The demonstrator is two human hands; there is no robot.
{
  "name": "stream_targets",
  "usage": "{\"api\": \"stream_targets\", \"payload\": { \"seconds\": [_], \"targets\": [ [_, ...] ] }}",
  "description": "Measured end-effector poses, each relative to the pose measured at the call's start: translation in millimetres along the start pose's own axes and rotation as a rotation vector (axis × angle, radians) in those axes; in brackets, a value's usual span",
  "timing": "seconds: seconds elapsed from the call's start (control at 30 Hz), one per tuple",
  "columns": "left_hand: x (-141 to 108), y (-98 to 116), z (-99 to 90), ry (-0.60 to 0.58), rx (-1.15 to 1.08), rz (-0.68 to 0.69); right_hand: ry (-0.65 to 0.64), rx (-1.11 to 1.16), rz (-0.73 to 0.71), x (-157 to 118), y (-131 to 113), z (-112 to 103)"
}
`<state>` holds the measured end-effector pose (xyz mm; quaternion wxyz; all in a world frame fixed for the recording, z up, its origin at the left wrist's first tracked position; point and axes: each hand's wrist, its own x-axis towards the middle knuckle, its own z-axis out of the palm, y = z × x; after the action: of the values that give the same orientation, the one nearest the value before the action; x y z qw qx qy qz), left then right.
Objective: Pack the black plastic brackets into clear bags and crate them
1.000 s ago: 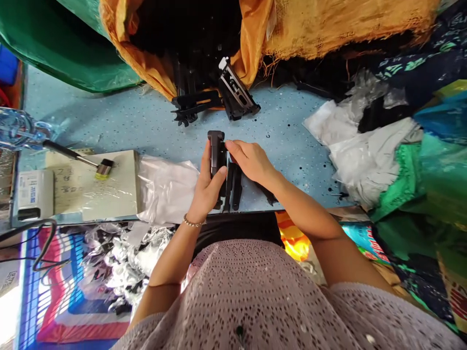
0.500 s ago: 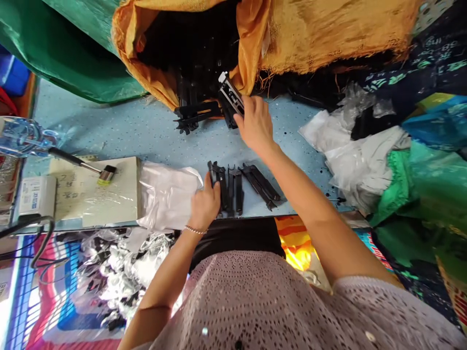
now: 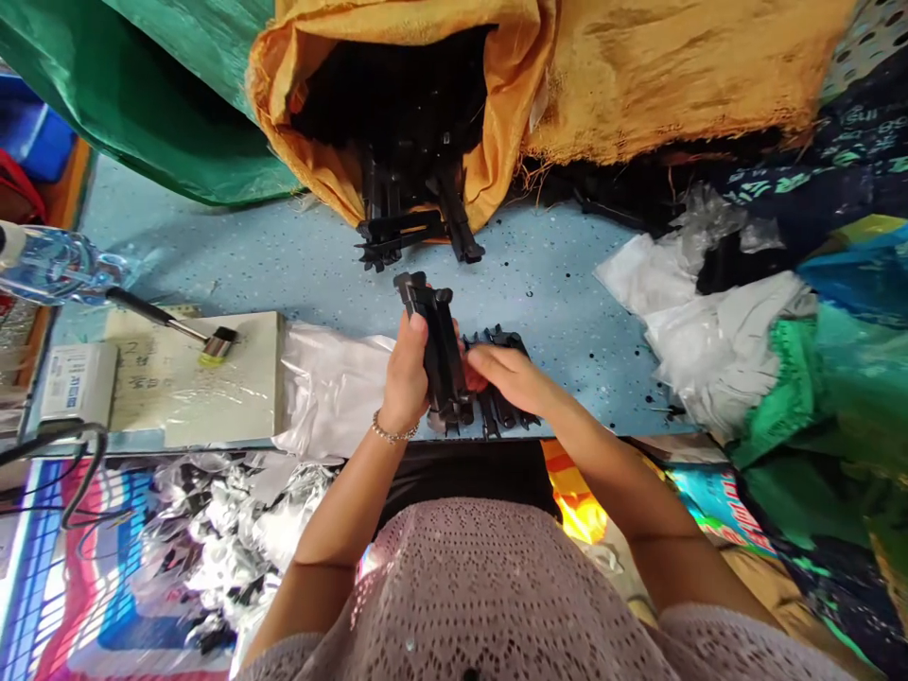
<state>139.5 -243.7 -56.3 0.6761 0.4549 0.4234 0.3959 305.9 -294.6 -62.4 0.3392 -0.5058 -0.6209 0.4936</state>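
- While my left hand [image 3: 407, 364] holds a long black bar-shaped part [image 3: 441, 350] slightly tilted, its grip is closed around the left side, thumb lying on top; I cannot tell whether several pieces are stacked there.
- My right hand [image 3: 507, 378] is at the part's right side, fingers close together and partly hidden, so I cannot tell whether that grip pinches anything.
- Both hands are on my side of the open-mouthed orange woven sack [image 3: 521, 113], over the speckled light-blue tabletop [image 3: 560, 284].
- Beside my right hand, nearer me than the sack, a row of slim black parts [image 3: 505, 411] lies on the tabletop.
- More black parts [image 3: 401, 227] jut out of the sack's mouth.
- Left of the sack and nearer me are a crinkled translucent plastic bag [image 3: 333, 378] and a flat beige board [image 3: 245, 378] with handwriting; a black-handled tool with a metal head [image 3: 166, 317] rests across the board.
- Right of the sack and nearer me sits a heap of crumpled white material [image 3: 709, 336].
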Motion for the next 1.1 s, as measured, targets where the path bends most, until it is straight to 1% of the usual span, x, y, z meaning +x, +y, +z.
{"api": "stream_targets", "payload": {
  "seconds": [0.07,0.1,0.13,0.2,0.27,0.3,0.33,0.4,0.5,0.57,0.6,0.63,0.67,0.77,0.8,0.87,0.9,0.93,0.97,1.0,1.03,1.1],
  "targets": [
    [-9,2,1.8,0.032,0.036,-0.004,0.237,-0.302,-0.065,8,-5,-5],
    [-14,2,1.7,0.043,0.054,-0.010,0.320,-0.461,-0.120,17,-6,-10],
    [-18,1,1.1,0.049,0.063,-0.028,0.347,-0.598,-0.182,27,-7,-15],
    [-23,-2,-0.7,0.072,0.055,-0.069,0.278,-0.763,-0.275,47,-6,-21],
    [-23,-5,-3.7,0.112,0.047,-0.092,0.220,-0.814,-0.285,55,-5,-17],
    [-21,-5,-5.7,0.137,0.053,-0.091,0.207,-0.813,-0.279,52,-4,-12],
    [-19,-6,-8.1,0.167,0.062,-0.082,0.193,-0.803,-0.288,46,-4,-5],
    [-14,-5,-13.7,0.213,0.082,-0.069,0.126,-0.780,-0.358,26,-5,12],
    [-10,-5,-23.9,0.200,0.128,-0.048,-0.011,-0.776,-0.490,-5,-6,32],
    [-10,-10,-31.9,0.170,0.253,0.000,-0.048,-0.776,-0.487,-9,-7,32],
    [-12,-14,-35.7,0.169,0.365,0.029,-0.039,-0.775,-0.456,-3,-7,27],
    [-13,-19,-38.7,0.179,0.504,0.046,0.003,-0.782,-0.399,8,-6,20],
    [-15,-25,-40.5,0.197,0.658,0.046,0.081,-0.798,-0.324,24,-4,10],
    [-20,-41,-36.5,0.223,1.056,-0.051,0.400,-0.874,-0.079,92,13,-25],
    [-21,-44,-33.0,0.203,1.145,-0.086,0.460,-0.887,-0.036,117,21,-37],
    [-24,-47,-26.6,0.151,1.271,-0.116,0.498,-0.883,0.067,157,38,-59],
    [-25,-46,-24.8,0.138,1.299,-0.104,0.497,-0.862,0.116,169,45,-68],
    [-26,-44,-24.3,0.139,1.295,-0.072,0.488,-0.827,0.148,174,49,-75],
    [-26,-41,-24.8,0.148,1.254,-0.020,0.477,-0.781,0.156,170,51,-80],
    [-24,-38,-25.6,0.158,1.174,0.045,0.469,-0.731,0.138,158,50,-80],
    [-22,-35,-26.1,0.160,1.057,0.110,0.463,-0.686,0.102,140,46,-77],
    [-14,-29,-24.2,0.112,0.740,0.199,0.476,-0.659,0.009,90,30,-57]
  ]
}}
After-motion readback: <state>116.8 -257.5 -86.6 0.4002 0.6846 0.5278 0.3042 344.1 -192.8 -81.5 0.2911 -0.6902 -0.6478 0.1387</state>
